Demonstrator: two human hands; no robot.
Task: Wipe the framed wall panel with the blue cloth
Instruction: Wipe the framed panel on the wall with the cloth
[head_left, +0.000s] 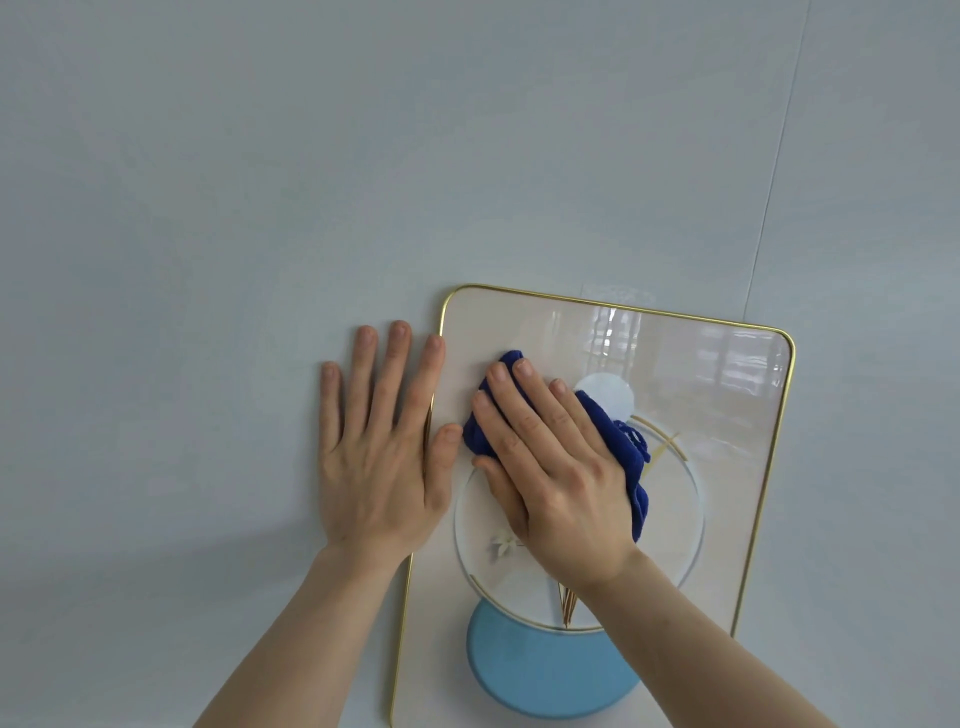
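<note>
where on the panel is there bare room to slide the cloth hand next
The panel is bare right of the blue cloth up to the gold frame's right edge, and along the top above the right hand. The lower left corner is free too. The left edge is crowded: the left hand overlaps it beside the cloth.

Left hand (382, 462) and right hand (558, 483) flat.

I log a deep blue cloth (635, 470) against a glossy cream panel (727, 415) edged by a thin gold frame (613, 304). Panel pattern: pale white circles (612, 397), fine gold lines, a sky-blue disc (545, 670) low down. Behind, the wall (260, 182) reads plain pale grey-blue.
</note>
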